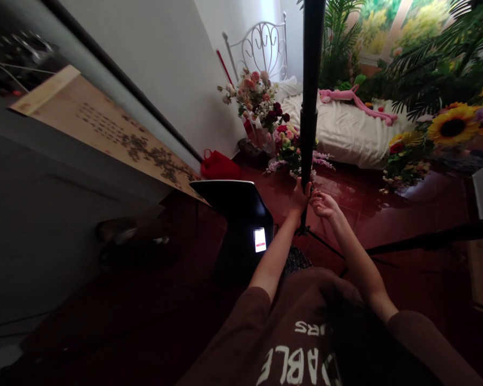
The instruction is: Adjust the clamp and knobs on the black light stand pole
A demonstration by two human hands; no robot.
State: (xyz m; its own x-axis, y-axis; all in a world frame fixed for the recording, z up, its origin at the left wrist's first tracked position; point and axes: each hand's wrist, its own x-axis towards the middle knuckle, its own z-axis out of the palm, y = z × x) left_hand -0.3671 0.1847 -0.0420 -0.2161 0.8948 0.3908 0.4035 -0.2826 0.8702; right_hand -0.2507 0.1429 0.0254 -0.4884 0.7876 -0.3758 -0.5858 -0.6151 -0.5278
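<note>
A tall black pole (309,123) stands upright in front of me, on thin dark legs low down on the floor. My left hand (300,195) is wrapped round its lower part. Just to the right, close beside the pole, my right hand (322,204) has its fingers curled together at the pole's side; what they pinch, if anything, is too small to make out. A phone with a lit screen (260,239) lies on a dark chair-like surface (233,201) left of my forearms.
A hanging scroll (116,128) and a dark slanting pole (132,86) are at the left. Flower bunches (257,96), a red bag (219,165) and a bed with a cream cover (346,126) stand ahead. Another black pole (434,237) juts in from the right.
</note>
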